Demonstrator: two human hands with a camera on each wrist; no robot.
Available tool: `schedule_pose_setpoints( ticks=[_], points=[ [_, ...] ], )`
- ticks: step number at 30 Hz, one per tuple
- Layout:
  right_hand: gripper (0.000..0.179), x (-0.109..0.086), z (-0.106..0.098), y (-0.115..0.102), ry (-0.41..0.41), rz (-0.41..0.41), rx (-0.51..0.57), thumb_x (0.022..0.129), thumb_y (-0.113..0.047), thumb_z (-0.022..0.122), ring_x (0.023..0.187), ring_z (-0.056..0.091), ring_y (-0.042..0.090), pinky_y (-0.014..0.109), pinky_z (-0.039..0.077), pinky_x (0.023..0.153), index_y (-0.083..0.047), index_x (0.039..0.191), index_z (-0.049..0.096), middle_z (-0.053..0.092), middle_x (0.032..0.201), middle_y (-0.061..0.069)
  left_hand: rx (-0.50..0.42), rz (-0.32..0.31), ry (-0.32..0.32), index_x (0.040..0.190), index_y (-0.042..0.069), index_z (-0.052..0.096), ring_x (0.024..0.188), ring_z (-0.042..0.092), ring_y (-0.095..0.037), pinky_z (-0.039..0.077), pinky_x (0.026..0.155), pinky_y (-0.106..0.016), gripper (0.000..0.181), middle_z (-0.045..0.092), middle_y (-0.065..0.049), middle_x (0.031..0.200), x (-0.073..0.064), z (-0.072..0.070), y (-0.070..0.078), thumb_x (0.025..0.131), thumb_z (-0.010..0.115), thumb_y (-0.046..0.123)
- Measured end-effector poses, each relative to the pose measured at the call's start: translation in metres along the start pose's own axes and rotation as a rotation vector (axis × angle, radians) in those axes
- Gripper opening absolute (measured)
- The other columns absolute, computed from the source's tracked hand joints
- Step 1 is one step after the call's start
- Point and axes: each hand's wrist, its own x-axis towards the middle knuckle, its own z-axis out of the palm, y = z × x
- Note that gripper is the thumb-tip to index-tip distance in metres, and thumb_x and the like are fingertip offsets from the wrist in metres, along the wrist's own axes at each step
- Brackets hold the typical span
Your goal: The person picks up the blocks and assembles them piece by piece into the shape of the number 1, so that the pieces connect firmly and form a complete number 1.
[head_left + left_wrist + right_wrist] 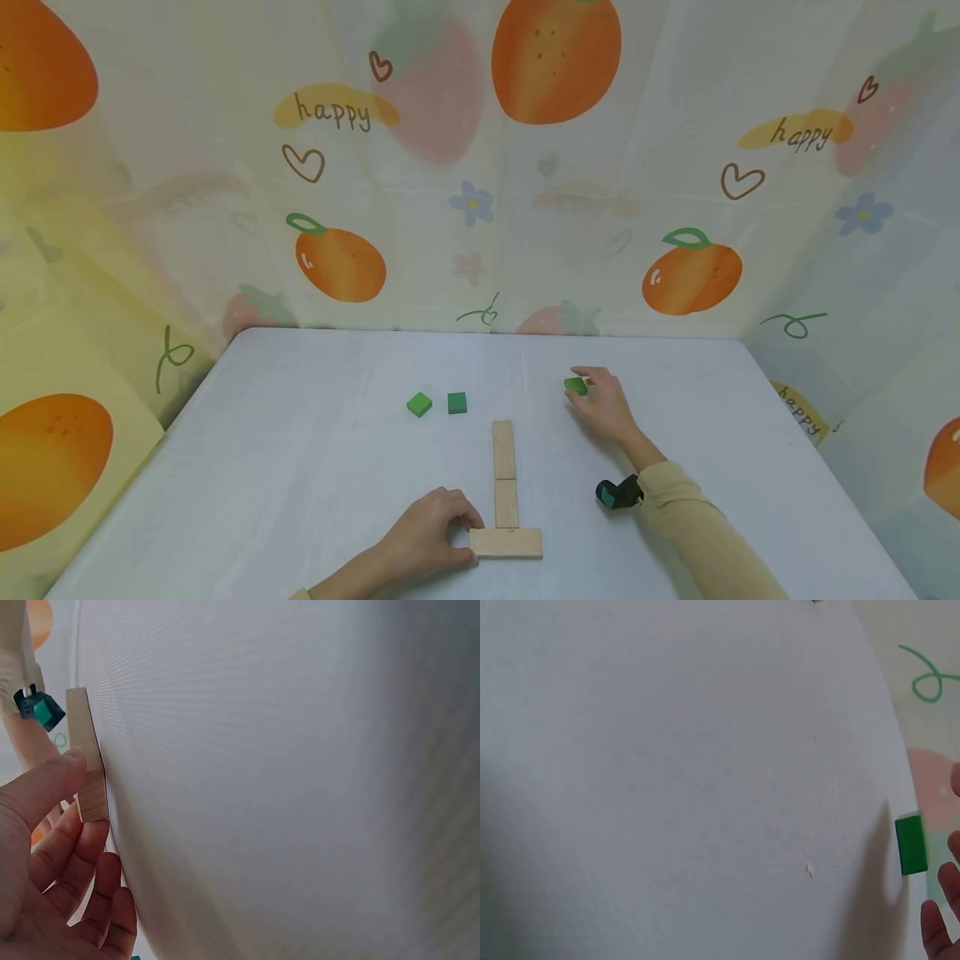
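Observation:
A plain wooden block [507, 544] lies crosswise near the front of the white table. My left hand [426, 533] holds its left end between thumb and fingers, and the left wrist view shows the thumb pressed against the block [81, 724]. Two more wooden blocks, a nearer one [506, 503] and a farther one [503, 448], run end to end away from its middle, forming an upside-down T. Farther back on the right, my right hand [604, 406] reaches around a small green block [574, 386]. In the right wrist view its fingers are spread beside this green block [912, 844].
Two other green blocks, one turned cornerwise [419, 405] and one squarer to the table [457, 403], sit left of the wooden column. A black strapped device [618, 493] is worn on the right wrist. A fruit-printed curtain [465, 250] rises behind the table's back edge.

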Motion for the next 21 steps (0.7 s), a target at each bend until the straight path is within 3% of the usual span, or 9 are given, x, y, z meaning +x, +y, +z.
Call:
schedule_pose_setpoints(
  ticks=[21],
  points=[
    [0.049, 0.0, -0.003, 0.012, -0.105, 0.131, 0.007, 0.083, -0.017, 0.065, 0.104, 0.053, 0.037, 0.047, 0.042, 0.089, 0.005, 0.124, 0.05, 0.053, 0.12, 0.024, 0.003, -0.003, 0.002, 0.089, 0.025, 0.066, 0.078, 0.045, 0.002, 0.042, 0.07, -0.019, 0.029, 0.056, 0.022, 0.084, 0.0, 0.001, 0.0, 0.064, 0.081, 0.026]
  ],
)
